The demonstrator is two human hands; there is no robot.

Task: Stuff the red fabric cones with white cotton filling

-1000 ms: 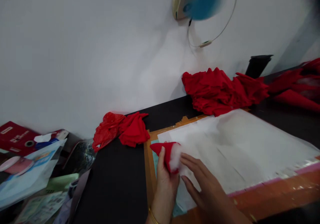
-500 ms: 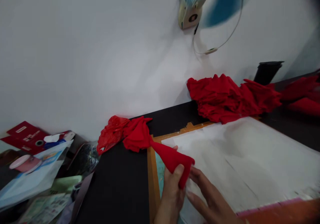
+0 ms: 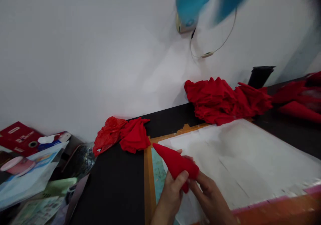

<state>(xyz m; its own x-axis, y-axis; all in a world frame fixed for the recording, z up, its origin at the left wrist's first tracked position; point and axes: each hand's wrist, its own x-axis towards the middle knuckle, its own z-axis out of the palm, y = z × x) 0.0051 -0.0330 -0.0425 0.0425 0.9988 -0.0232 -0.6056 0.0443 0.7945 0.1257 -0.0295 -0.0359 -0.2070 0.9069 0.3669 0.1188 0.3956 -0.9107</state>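
Observation:
A pointed red cloth cone (image 3: 173, 159) is held over the lower left part of the white sheet, its tip toward the upper left. My left hand (image 3: 173, 188) grips it from below, with the thumb across its front. The fingers of my right hand (image 3: 209, 191) pinch its wide lower right end. Beyond the tip, a small heap of red cloth pieces (image 3: 135, 136) lies against a red plastic bag (image 3: 109, 134) on the black tabletop.
A big red cloth pile (image 3: 223, 99) lies behind the white sheet (image 3: 250, 164), near a black container (image 3: 260, 77). More red pieces (image 3: 298, 99) are at right. Papers and boxes (image 3: 22, 138) crowd the left. A fan (image 3: 195, 1) spins against the wall.
The red cone has opened out and filled, its tip now apart from the small heap. My right fingers have closed on its wide end. The view has shifted slightly.

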